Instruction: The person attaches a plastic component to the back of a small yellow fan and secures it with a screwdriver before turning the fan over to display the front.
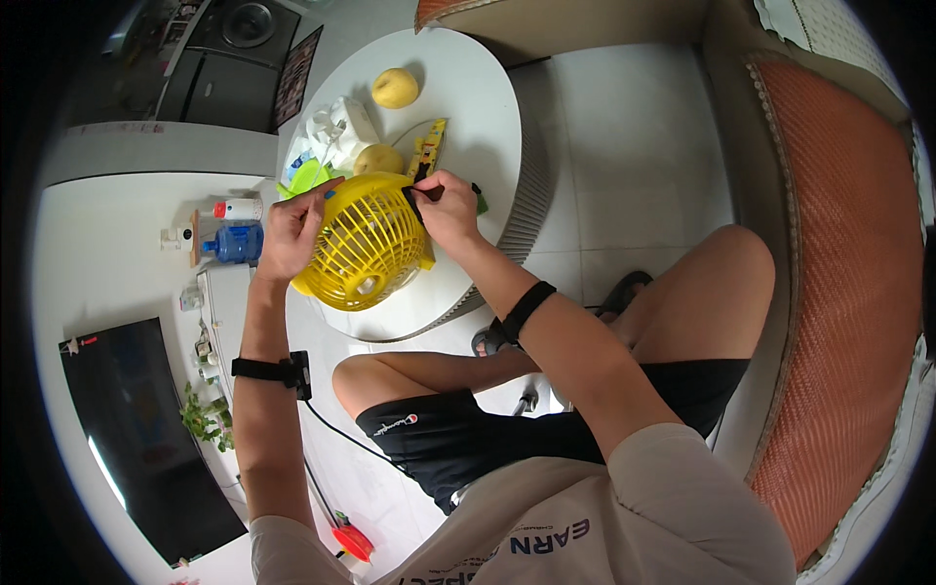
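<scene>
Closest in: off-white short-sleeved shirt (546,517), black fabric shorts (487,439), bare knees. Black strap with a small dark box (273,370) on left forearm; plain black band (526,310) on right.

Further out, both hands at a bright yellow, dome-shaped, slatted plastic cage (366,249). Cage sits over the near part of a round white table (478,107); cannot tell if it rests there or is raised. Left hand (292,234) lies against its left side, fingers curled, index stretched along the upper rim; how firmly it grasps, cannot tell. Right hand (448,210) has thumb and forefinger pinched on a small black piece (413,201) at the upper right rim.

Just beyond the cage: bright green object (310,175), round yellow fruit (378,159), slim yellow printed packet (429,146), crumpled white plastic bag (341,132). Second yellow fruit (395,88) near the far edge.

To the right, sofa with orange-red woven cover (858,292). Far left, blue translucent water jug (237,243).
</scene>
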`<action>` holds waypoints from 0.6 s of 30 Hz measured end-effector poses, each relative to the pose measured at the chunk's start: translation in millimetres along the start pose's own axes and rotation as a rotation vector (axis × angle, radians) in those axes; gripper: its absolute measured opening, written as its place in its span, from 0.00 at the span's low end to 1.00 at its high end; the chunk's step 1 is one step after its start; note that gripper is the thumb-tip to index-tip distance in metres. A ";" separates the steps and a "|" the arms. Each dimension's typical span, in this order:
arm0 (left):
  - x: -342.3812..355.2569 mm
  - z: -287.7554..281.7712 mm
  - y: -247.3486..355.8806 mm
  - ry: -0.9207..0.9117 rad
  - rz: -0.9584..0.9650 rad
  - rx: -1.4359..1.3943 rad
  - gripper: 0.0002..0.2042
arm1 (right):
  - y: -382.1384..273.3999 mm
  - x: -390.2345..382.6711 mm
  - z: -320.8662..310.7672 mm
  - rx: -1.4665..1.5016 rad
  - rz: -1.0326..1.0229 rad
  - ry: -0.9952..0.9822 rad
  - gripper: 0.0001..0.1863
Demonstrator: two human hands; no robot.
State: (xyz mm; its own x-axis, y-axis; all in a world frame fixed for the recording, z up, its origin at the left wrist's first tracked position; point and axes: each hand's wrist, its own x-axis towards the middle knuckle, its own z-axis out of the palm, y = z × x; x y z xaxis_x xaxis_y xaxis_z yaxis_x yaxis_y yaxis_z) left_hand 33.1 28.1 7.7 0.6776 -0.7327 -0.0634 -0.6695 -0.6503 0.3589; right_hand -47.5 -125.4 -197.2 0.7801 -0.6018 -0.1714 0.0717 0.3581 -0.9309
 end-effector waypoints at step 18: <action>5.0 8.0 2.0 0.050 -0.021 -0.033 0.18 | 6.6 6.4 -8.0 -0.032 -0.042 -0.022 0.07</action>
State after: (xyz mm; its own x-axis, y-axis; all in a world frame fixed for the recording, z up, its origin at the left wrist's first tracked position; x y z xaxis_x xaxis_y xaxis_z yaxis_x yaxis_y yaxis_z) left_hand 32.8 21.6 0.7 0.7063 -0.7075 -0.0253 -0.6452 -0.6581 0.3882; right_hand -47.0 -132.7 -207.0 0.7902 -0.5999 -0.1249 0.0852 0.3094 -0.9471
